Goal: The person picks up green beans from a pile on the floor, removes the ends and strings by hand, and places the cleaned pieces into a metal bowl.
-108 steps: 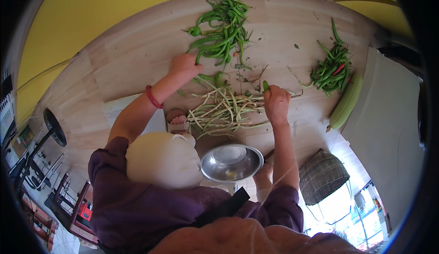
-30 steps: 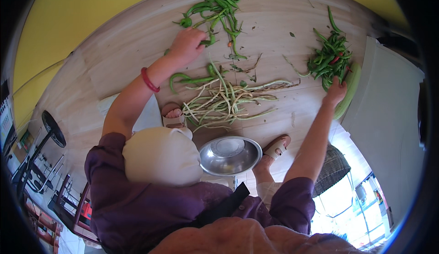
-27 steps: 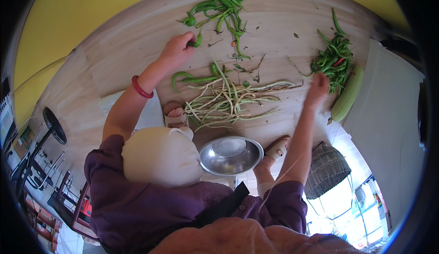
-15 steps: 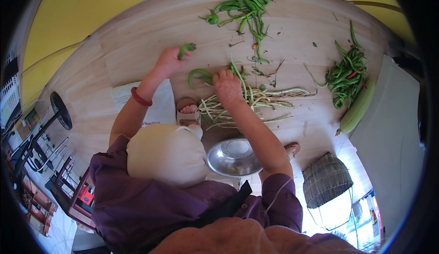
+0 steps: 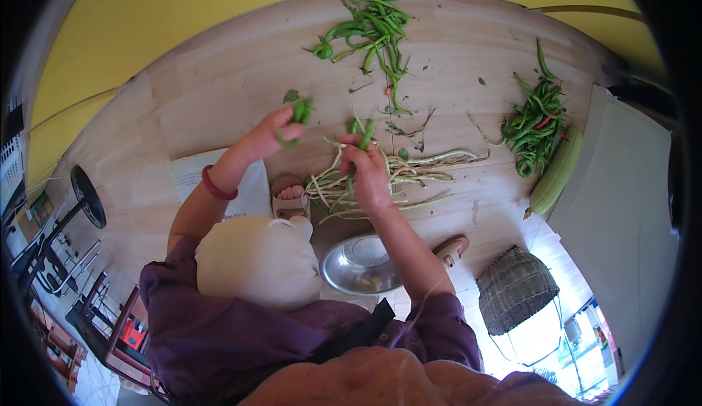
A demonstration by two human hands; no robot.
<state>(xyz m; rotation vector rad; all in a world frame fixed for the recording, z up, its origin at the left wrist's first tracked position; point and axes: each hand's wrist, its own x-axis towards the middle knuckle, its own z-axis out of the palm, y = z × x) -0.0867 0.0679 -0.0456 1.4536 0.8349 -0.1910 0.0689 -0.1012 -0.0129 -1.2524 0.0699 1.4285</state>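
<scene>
My left hand (image 5: 263, 137), with a red bracelet at the wrist, is closed around several green peppers (image 5: 302, 109) above the floor, left of the bean pile. My right hand (image 5: 371, 181) pinches green peppers (image 5: 366, 135) over the near side of that pile. Long pale-green beans (image 5: 431, 161) lie spread under and to the right of my right hand. Beyond both hands, a heap of long green peppers (image 5: 376, 24) rests on the floor. A second pepper heap (image 5: 537, 129), with a red one in it, lies far to the right.
A shiny metal basin (image 5: 344, 274) stands near my body, below the beans. A long pale-green gourd (image 5: 559, 172) lies beside the right heap. A woven basket (image 5: 515, 292) stands at lower right. A white sack (image 5: 252, 183) lies by my sandalled foot (image 5: 290, 195). Leaf scraps and stems are scattered about.
My right hand has lifted from the pile and turned, now with green peppers in its fingers. My left hand still holds green peppers, now more of them in sight. The whole view has shifted slightly.
</scene>
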